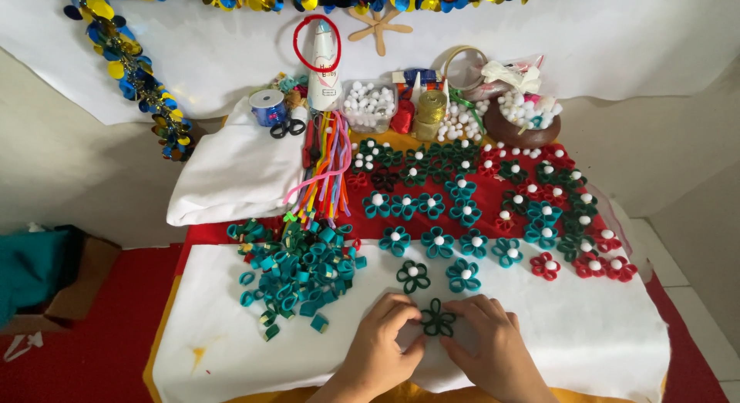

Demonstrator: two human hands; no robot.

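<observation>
Both of my hands rest on the white sheet (601,334) near the front edge. Between their fingertips lies a dark green felt flower (438,320) with no white centre. My left hand (381,343) pinches its left petals and my right hand (489,343) presses its right side. Just beyond lie a dark green flower with a white pompom (413,275) and a teal one (463,274).
A pile of teal and green felt loops (297,270) lies to the left. Rows of finished teal, green and red flowers (493,199) cover the red cloth behind. At the back stand a glue bottle (324,64), scissors (287,128), pompom tubs (368,105), a brown bowl (528,127), pipe cleaners (327,172) and a white cloth (231,172).
</observation>
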